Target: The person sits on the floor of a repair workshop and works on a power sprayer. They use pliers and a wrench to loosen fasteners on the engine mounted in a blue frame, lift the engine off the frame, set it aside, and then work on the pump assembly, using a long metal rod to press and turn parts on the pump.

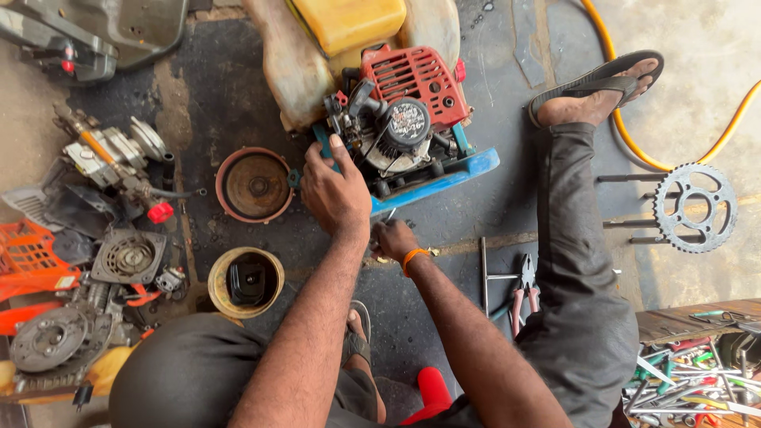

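- The person sits on the floor (238, 71) with a small engine (404, 119) just in front, its red cover (416, 75) on the far side and a blue base (444, 178) under it.
- The left hand (334, 194) rests against the near left side of the engine, fingers (317, 154) curled onto the engine's edge; whether they grip a part there cannot be told.
- The right hand (394, 238), with an orange band at the wrist, lies just near of the blue base, closed around a slim metal tool (390, 214) whose tip shows above the fist.
- A round rusty bowl (255, 185) lies just left of the left hand; nearer, a yellow-rimmed tub (246, 281) holds a black part.
- Loose engine parts (95, 238) crowd the floor at far left.
- Red-handled pliers (523, 293) and a T-shaped wrench (485, 273) lie to the right, beside the person's leg.
- A chain sprocket (695, 208) sits well apart at right, near a yellow hose (733, 123).
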